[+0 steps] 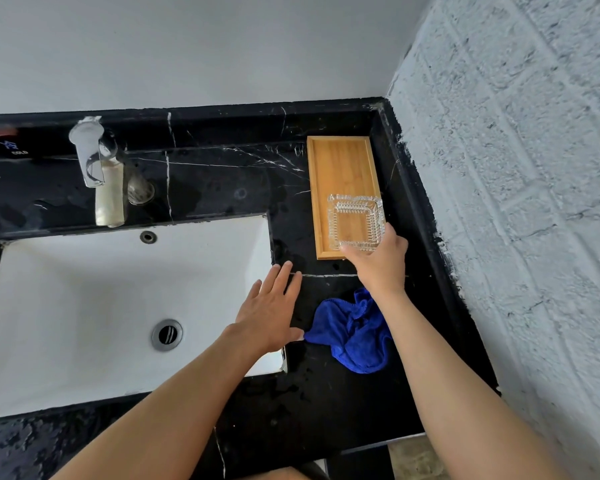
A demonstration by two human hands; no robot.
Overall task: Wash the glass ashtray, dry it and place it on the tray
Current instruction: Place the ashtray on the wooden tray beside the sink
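Note:
A clear square glass ashtray point(355, 221) with a ribbed rim is over the near end of the wooden tray point(340, 161). My right hand point(381, 261) grips the ashtray's near edge from below. I cannot tell whether the ashtray rests on the tray or hangs just above it. My left hand point(271, 306) is flat, fingers spread, holding nothing, over the right rim of the white sink point(66, 289). A crumpled blue cloth point(350, 330) lies on the black counter between my two forearms.
A chrome tap point(90, 157) stands behind the sink at the left. The black marble counter point(222, 181) looks wet and ends at a rough white wall point(516, 168) on the right. The drain point(167, 335) sits near the sink's middle.

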